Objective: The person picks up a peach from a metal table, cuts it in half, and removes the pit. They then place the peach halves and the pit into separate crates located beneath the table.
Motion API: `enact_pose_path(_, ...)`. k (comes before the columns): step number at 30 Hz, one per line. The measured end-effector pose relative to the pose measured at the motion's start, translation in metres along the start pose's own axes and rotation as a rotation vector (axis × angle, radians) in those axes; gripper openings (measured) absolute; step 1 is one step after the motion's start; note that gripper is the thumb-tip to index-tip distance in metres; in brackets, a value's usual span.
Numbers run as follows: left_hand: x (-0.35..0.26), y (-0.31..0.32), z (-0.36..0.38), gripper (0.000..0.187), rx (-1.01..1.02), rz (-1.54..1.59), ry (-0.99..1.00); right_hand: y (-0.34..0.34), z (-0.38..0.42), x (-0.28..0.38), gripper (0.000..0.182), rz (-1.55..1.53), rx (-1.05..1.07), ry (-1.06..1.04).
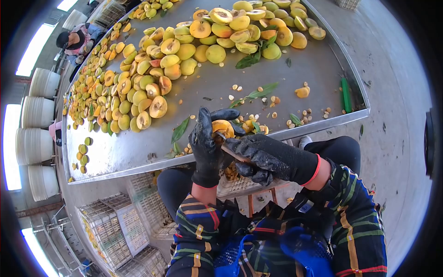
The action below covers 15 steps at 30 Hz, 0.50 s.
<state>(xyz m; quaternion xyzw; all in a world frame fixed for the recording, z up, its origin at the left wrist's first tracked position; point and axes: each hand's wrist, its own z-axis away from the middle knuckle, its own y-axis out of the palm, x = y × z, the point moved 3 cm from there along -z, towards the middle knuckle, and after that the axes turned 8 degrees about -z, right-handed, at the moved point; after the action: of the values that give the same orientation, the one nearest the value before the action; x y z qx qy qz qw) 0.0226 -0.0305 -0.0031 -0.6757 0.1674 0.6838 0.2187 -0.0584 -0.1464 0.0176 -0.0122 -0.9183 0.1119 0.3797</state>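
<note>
My left hand [204, 141], in a black glove, is closed round a cut yellow peach [222, 126] above the front edge of the metal table. In my black-gloved right hand [274, 156] is a brown-handled pitting tool [237, 154]. Its metal tip is at the cut face of the peach; how deep it goes is hidden by my fingers. Just beyond my hands, peach scraps, pits and green leaves [181, 130] lie on the tabletop. Under my hands, a pale plastic crate [240, 188] with orange scraps in it is partly covered.
A large heap of halved peaches [159, 74] spreads over the back and left of the metal table [318, 69]. A green strip-like object [345, 94] lies near its right corner. Crates [108, 226] stand at lower left, stacked white tubs [37, 112] further left. Another person [76, 42] sits at far left.
</note>
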Motion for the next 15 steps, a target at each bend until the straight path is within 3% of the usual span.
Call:
enact_pose_path(1, -0.004, 0.004, 0.001, 0.063, -0.011, 0.134, -0.073, 0.0, 0.007, 0.002, 0.031, 0.001, 0.0, 0.0)
enact_pose_path(3, -0.013, 0.007, 0.001, 0.069, -0.02, 0.27, -0.145, 0.003, 0.014, 0.001, 0.029, -0.64, 0.006, 0.83)
enact_pose_path(7, -0.008, 0.004, 0.002, 0.068, 0.074, 0.418, -0.269, -0.006, 0.008, 0.003, 0.03, -0.383, 0.145, 0.603)
enact_pose_path(9, -0.001, 0.007, 0.002, 0.066, 0.053, 0.495, -0.25, -0.008, 0.009, 0.007, 0.03, -0.719, 0.053, 1.041)
enact_pose_path(13, 0.009, 0.005, 0.01, 0.066, 0.051, 0.236, -0.059, -0.003, 0.019, 0.011, 0.031, -0.843, -0.071, 1.081)
enact_pose_path(15, 0.003, 0.003, 0.013, 0.068, 0.13, 0.171, -0.003, -0.004, 0.018, 0.024, 0.029, -1.294, -0.223, 1.365)
